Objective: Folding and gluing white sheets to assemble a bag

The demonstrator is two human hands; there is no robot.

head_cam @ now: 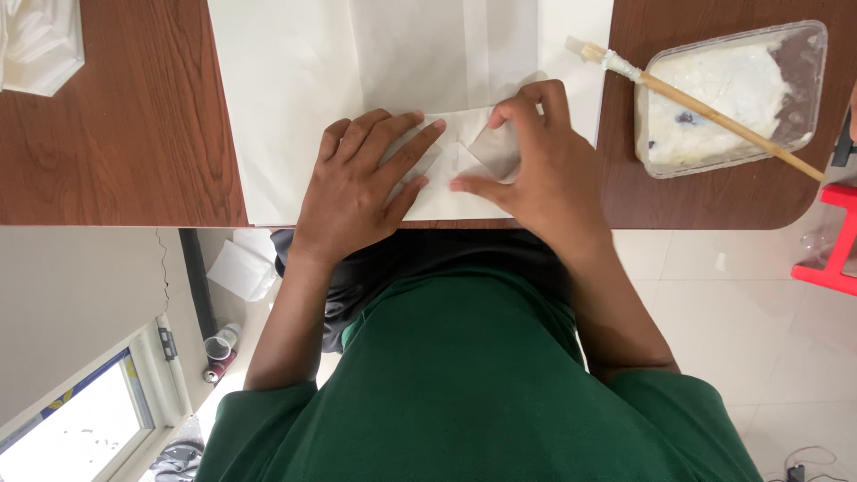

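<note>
While pale floor tiles (714, 295) fill the room below, a brown wood-grain table (125, 134) spans the top. On it lies a big white paper sheet (295, 89), near edge folded into a band. Left hand (357, 192) lies flat on the fold (446, 192), fingers spread. Right hand (544, 174) pinches a small triangular flap (495, 150) at the fold, thumb and forefinger closed on it. Right of the sheet: a clear tub of white paste (728, 94), wooden brush (705, 109) across it. Red stool (835, 241) at the edge.
</note>
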